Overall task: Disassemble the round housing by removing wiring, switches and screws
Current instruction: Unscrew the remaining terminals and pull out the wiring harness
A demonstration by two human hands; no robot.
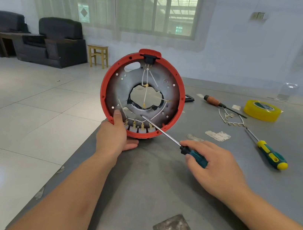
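Left hand (113, 136) fingers clamp round housing (143, 94) lower rim; right hand (211, 166) fingers grip screwdriver (174, 140), tip inside housing.

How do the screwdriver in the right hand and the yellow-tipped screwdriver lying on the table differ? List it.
1. The held screwdriver is gripped by the right hand, its tip inside the red round housing; the yellow-tipped screwdriver lies loose on the table.
2. The held screwdriver's handle shows teal and black; the yellow-tipped screwdriver's is teal with yellow.

Both have bare metal shafts.
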